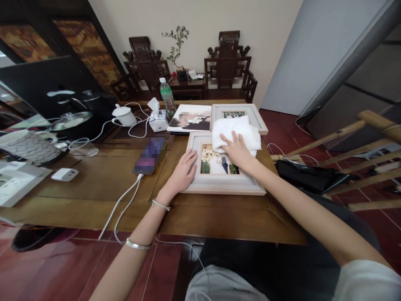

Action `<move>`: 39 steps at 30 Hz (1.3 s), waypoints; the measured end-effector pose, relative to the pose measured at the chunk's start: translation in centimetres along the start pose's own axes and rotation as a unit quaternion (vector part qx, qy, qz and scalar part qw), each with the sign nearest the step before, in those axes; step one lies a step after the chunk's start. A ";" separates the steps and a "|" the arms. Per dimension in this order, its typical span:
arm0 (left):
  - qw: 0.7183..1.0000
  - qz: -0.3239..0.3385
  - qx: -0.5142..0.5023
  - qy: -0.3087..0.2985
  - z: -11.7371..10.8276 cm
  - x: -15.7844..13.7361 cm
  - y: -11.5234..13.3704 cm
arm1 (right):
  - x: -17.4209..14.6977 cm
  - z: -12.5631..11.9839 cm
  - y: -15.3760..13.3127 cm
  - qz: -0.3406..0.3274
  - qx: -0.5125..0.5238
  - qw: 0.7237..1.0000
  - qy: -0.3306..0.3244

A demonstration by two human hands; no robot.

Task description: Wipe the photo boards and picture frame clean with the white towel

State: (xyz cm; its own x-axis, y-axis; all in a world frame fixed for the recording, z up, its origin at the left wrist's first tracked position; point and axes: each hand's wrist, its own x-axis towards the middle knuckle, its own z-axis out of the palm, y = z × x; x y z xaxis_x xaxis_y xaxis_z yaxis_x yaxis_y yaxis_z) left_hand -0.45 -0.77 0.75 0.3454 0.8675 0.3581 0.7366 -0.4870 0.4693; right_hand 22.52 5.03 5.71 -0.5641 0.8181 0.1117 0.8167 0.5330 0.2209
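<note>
A light wood picture frame (225,191) lies flat at the table's right end, a small wedding photo (216,164) set in its wide pale mat. My left hand (184,170) rests on the frame's left edge with its fingers stretched out. On the upper right part of the frame lies a folded white towel (233,127). My right hand (237,151) presses on the towel's near side, fingers spread over it. The towel hides part of the photo and also covers part of a second picture frame (257,119) just behind.
Behind the frame lie a photo album (191,117), a tissue box (158,121) and a green-labelled bottle (167,95). To the left are a phone (150,155) with a white cable, a lidded cup (123,115), a charger (64,174) and a patterned pitcher (29,146).
</note>
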 end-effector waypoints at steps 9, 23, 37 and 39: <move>1.000 -0.007 -0.003 0.016 0.1 0.0 0.4 | -9.3 -6.7 -4.8 -0.090 0.073 0.986 -0.119; 1.000 0.000 -0.013 0.002 -0.1 -0.1 0.0 | -5.4 -1.6 -2.7 -0.034 0.101 0.994 -0.033; 1.000 -0.002 -0.006 0.005 -0.1 0.0 0.2 | -4.3 -2.0 -2.3 -0.047 0.058 0.995 -0.066; 1.000 -0.006 -0.005 0.010 0.0 0.0 0.3 | -6.6 -3.6 -3.4 -0.075 0.082 0.989 -0.096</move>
State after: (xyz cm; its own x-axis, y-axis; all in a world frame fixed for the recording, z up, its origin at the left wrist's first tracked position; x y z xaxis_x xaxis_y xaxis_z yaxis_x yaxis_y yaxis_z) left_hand -0.22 -0.97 0.91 0.3253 0.8711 0.3679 0.7341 -0.4778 0.4824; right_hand 23.01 -2.95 7.67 -0.6602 0.7443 -0.1009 0.7428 0.6669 0.0594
